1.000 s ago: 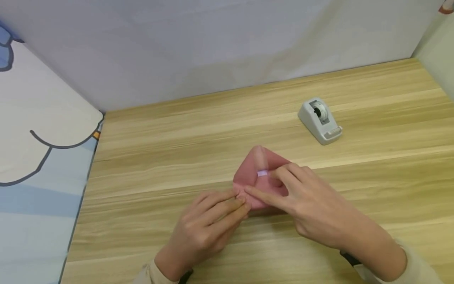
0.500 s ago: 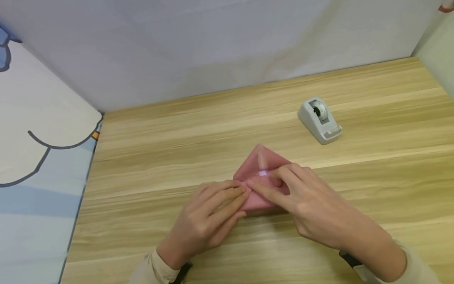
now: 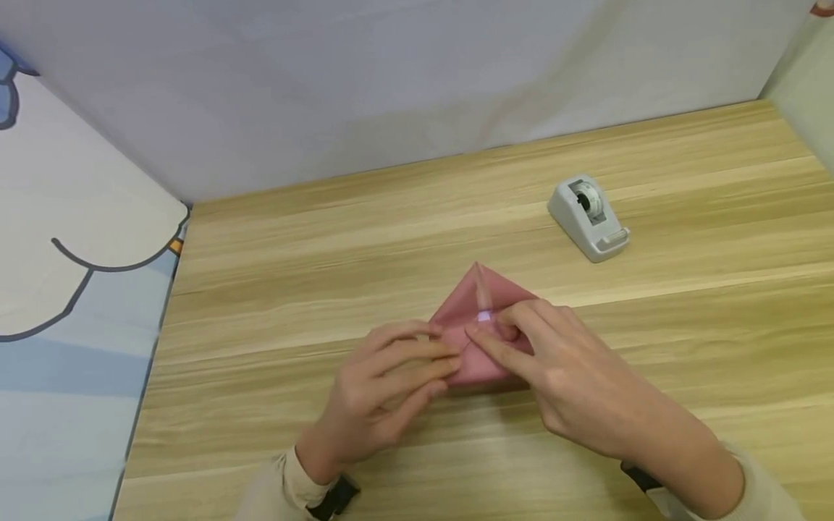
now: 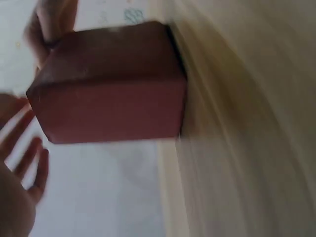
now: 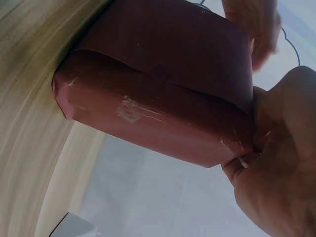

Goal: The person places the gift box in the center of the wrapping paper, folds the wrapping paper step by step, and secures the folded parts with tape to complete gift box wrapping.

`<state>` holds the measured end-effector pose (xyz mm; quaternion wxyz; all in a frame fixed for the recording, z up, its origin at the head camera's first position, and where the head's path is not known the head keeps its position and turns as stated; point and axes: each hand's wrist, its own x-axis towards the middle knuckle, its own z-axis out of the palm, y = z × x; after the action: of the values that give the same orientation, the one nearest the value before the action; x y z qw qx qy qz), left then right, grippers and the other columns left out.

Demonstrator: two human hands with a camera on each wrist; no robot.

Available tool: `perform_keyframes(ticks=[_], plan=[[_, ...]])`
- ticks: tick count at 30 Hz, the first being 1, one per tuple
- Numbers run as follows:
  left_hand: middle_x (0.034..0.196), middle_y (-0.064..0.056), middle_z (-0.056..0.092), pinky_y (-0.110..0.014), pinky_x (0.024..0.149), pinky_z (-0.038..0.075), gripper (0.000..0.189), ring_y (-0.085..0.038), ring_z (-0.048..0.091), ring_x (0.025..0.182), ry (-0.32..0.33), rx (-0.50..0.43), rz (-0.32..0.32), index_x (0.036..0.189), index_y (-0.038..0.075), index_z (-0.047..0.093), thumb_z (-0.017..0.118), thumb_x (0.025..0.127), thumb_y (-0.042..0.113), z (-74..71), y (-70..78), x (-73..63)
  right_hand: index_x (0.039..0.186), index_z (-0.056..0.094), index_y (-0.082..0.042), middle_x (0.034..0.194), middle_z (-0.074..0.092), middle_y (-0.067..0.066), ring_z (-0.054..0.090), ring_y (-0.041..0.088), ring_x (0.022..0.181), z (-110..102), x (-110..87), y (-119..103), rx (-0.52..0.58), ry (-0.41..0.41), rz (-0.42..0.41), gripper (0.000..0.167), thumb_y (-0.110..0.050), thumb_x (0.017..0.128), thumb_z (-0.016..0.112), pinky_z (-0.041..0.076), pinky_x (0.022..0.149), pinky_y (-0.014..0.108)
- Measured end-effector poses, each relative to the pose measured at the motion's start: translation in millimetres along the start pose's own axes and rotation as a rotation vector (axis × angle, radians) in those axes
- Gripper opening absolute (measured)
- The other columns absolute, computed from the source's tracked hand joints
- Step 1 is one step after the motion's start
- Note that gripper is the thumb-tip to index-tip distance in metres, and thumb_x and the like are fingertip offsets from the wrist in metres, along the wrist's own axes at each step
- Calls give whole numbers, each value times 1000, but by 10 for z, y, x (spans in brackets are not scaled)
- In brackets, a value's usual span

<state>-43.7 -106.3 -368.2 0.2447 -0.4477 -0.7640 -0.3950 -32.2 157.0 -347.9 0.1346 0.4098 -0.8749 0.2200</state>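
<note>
A box wrapped in pink paper stands on the wooden table in the head view. Its top paper is folded inward, with a pointed flap at the far side and a small pale patch near the middle. My left hand touches the left part of the top with loosely straight fingers. At the right corner, my right hand pinches the folded wrapping paper, thumb lying on top and forefinger curled. The left wrist view shows plain side walls; in the right wrist view a strip of clear tape crosses a paper seam.
Behind the box to the right stands a grey tape dispenser with a roll in it. A pale cloth backdrop rises along the table's far edge, and a printed cartoon sheet hangs at the left.
My left fingers have spread and eased back from the pressed fold. The far flap now shows a sharper point. My right thumb has slid slightly right, the right hand otherwise keeping its place.
</note>
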Motion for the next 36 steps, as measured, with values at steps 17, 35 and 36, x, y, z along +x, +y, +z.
perform_keyframes(ticks=[17,35,36], plan=[[114,-4,80,-42,102,57,20,-16,75,111,-107,-519,-1060,111,10,82,78,92,15,8,-80,296,141,65,-10,119,60,7,58,25,110,0,-3,-4,30,11,9,59,8,85,63,53,98,47],[107,-1,81,-41,100,58,18,-14,77,106,-225,-417,-1041,107,17,84,82,89,18,2,-161,478,144,63,-12,119,60,6,58,24,113,-1,6,-18,22,9,13,60,6,87,62,52,97,47],[107,-2,81,-39,98,59,18,-14,77,105,-224,-436,-1036,108,17,83,82,89,17,3,-160,484,145,63,-12,119,60,6,59,24,114,-1,5,-22,21,6,15,61,6,87,62,52,98,47]])
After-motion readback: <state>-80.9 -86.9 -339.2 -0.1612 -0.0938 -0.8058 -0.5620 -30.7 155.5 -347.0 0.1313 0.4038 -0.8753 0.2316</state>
